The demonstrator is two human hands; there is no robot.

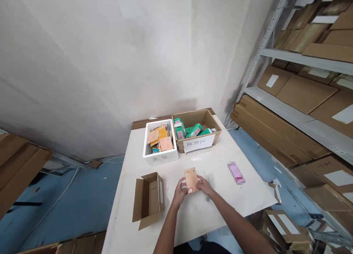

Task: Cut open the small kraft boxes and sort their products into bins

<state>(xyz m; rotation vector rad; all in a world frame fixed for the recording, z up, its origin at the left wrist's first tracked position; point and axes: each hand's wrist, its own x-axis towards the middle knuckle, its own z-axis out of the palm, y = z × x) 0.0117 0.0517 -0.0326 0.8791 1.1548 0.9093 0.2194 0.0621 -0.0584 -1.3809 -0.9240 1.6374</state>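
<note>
Between my two hands is a flat peach-coloured packet (191, 179), held upright over the table with a small dark square at its top corner and a red mark low down. My left hand (180, 190) grips its left lower edge, and my right hand (203, 185) closes on the right edge. To the left stands an open, bare-inside cardboard box (137, 200) with its flaps spread. Behind my hands, a white foam box (161, 158) holds similar peach packets and orange ones. Beside it, a cardboard carton (217, 136) with a handwritten label contains several green packs.
A blurred pink item (236, 173) lies on the right of the white table (217, 206). Metal shelving (306, 59) loaded with cartons rises on the right. More cardboard (22, 165) stands at the left, and a pale wall (124, 63) is behind the table.
</note>
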